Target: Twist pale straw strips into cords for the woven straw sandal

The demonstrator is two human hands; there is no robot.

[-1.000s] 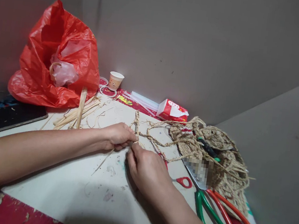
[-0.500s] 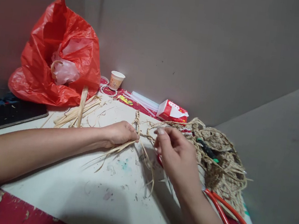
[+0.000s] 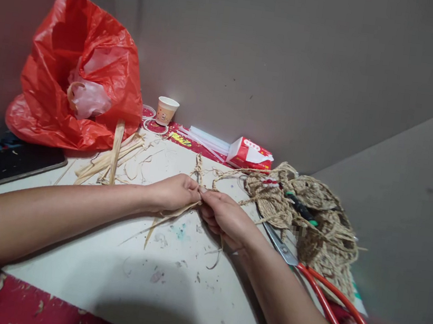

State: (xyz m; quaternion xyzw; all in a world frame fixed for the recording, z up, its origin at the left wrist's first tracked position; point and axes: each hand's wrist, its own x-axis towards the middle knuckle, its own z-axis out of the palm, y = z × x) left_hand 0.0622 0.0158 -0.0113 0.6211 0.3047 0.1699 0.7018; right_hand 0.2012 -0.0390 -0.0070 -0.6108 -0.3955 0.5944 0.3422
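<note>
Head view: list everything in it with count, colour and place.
Plastic bag: one, red, back left, pale plastic inside
Flat slab: one, black, far left
Paper cup: one, white and orange, right of the bag
Rings: two, whitish, by the cup
Plastic strips: several, pale, back middle
Tissue pack: one, red and white, back middle
Loose straw strips: many, tan, before the bag
Braided cord heap: one, tan, right
Tool: one, black and green, on the heap
Scissors: one pair, red-handled, right
Tabletop: one, white, beneath the hands
Lower surface: one, red, near edge
Walls: several, grey, behind
Straw strands: several, tan, at the hands
Left hand: one, bare, centre, pinching strands
Right hand: one, bare, centre, meeting it
</note>
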